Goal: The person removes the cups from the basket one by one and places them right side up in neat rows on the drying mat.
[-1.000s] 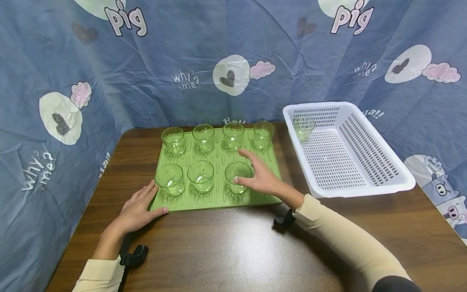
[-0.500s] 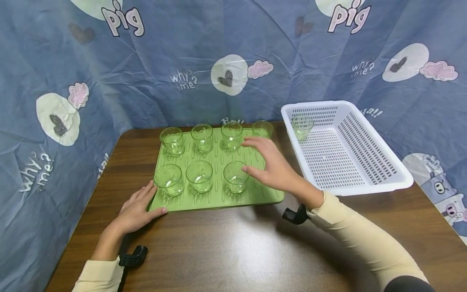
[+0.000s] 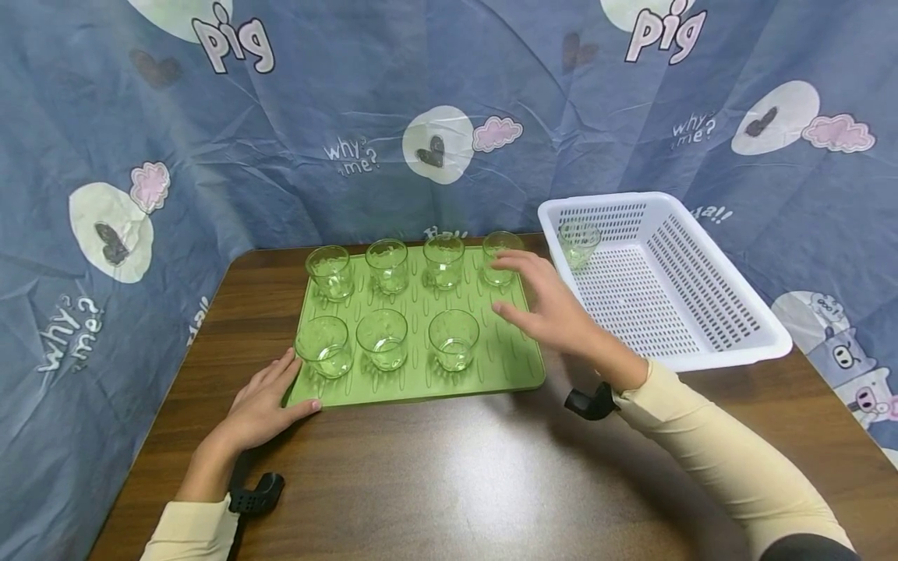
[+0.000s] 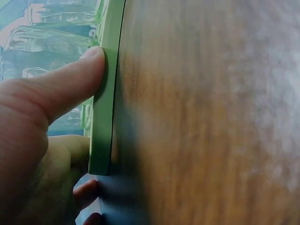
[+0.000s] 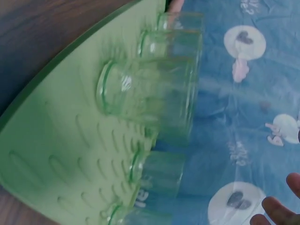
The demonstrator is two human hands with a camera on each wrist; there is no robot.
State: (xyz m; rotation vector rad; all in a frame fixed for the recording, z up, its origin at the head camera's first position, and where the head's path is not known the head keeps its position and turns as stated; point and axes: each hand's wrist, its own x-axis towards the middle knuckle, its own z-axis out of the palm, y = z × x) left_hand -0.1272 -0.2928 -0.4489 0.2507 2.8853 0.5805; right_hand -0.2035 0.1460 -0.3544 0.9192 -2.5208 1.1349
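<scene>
On a green ridged drying mat [image 3: 491,374] stand several clear glasses in two rows. The front row has a left glass [image 3: 324,347], a middle glass [image 3: 383,340] and a right glass [image 3: 454,341]. My left hand [image 3: 261,405] rests at the mat's front left corner, thumb on its front edge and fingers along its left side. My right hand [image 3: 554,308] is above the mat's right side with nothing between its spread thumb and fingers. Its fingertips overlap the back right glass [image 3: 500,253] in the head view. The right wrist view shows a near glass [image 5: 147,93] upright.
A white slotted basket [image 3: 730,362] stands right of the mat, with one glass [image 3: 579,245] in its back left corner. The brown wooden table [image 3: 421,475] extends in front. A blue printed cloth [image 3: 295,171] hangs behind.
My right hand has drawn away from the front row's right glass, toward the right and the mat's right edge, holding nothing. That glass stays standing. The left hand keeps its place.
</scene>
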